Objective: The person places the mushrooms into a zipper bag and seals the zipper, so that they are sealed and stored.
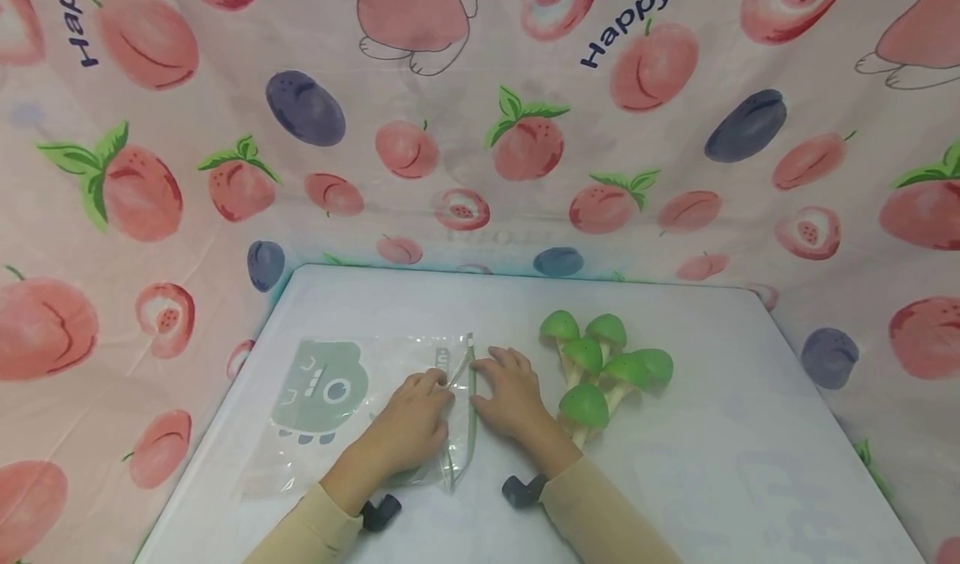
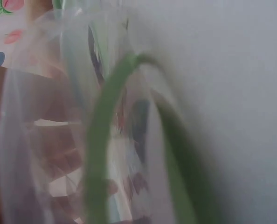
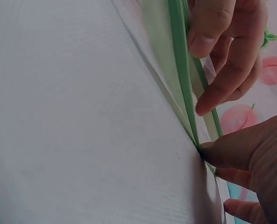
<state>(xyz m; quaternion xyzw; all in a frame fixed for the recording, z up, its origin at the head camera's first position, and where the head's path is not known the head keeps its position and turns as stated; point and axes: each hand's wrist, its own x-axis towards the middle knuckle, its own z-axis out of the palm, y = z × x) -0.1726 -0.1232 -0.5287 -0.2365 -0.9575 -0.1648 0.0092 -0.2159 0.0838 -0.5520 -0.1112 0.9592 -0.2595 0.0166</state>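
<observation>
A clear plastic zip bag with a grey-green monster print lies flat on the table, its green-edged mouth toward the right. My left hand rests over the bag near that mouth. In the right wrist view, the left thumb and forefinger stand apart at the parted green strips. My right hand pinches the mouth's edge between thumb and fingers. Close up, the left wrist view shows a blurred green strip and fingers through the plastic. Toy mushrooms with green caps lie beside the right hand.
The white table extends to the right of the several mushrooms. A fruit-print cloth hangs behind and along both sides. Dark wrist cameras sit under each forearm.
</observation>
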